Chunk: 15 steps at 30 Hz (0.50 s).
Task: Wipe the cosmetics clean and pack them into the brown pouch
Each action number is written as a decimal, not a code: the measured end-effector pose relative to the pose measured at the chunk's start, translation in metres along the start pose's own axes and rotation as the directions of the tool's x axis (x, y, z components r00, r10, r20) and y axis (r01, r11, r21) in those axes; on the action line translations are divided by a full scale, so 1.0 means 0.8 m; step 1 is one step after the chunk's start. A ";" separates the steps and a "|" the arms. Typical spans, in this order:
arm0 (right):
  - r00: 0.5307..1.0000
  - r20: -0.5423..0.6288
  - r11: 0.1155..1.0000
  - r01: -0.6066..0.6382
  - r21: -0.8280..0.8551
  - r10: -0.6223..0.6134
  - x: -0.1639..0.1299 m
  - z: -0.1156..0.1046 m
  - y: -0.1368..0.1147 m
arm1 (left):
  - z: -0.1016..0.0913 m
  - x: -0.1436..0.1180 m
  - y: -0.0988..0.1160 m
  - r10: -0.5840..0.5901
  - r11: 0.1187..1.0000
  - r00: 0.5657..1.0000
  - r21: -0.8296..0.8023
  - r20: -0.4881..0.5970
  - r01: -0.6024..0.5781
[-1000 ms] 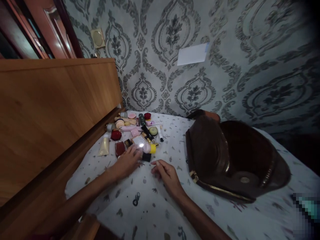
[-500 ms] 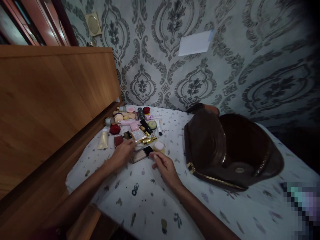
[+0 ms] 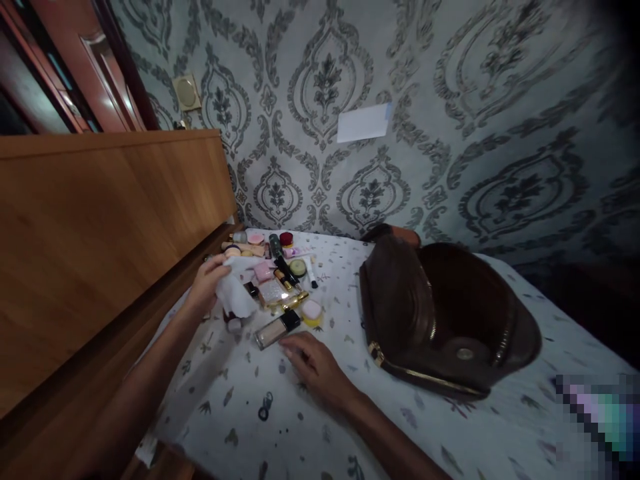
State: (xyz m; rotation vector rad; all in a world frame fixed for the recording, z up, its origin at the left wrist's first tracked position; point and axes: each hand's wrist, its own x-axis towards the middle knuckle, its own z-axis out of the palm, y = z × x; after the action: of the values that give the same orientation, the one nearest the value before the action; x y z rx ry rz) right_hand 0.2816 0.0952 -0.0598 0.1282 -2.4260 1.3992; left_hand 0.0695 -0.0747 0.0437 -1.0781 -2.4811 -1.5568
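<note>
The left hand [image 3: 210, 283] grips a white cloth [image 3: 236, 293] by its upper edge; the right hand [image 3: 317, 367], fingers loosely bent around nothing visible, is just beside a bottle [image 3: 271, 332]. A brown bag [image 3: 397, 293] sits farther right on the patterned sheet [image 3: 380, 427]. The cloth, hanging over the cosmetics' left side, looks light and limp: pinch a corner. The black-capped bottle, lying flat, is probably stiff, slick, breakable; grasp its body.
</note>
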 end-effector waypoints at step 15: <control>0.982 0.120 0.973 0.163 -0.166 -0.144 -0.005 0.005 0.009 | 0.069 -0.100 -0.002 0.062 0.808 0.912 0.516 0.406 -0.284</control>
State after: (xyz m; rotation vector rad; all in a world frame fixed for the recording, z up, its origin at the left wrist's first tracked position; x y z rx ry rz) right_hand 0.2829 0.0949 -0.0689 0.3497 -2.5518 1.1335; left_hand 0.1474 -0.0743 -0.0139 -1.5207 -2.6813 -0.5128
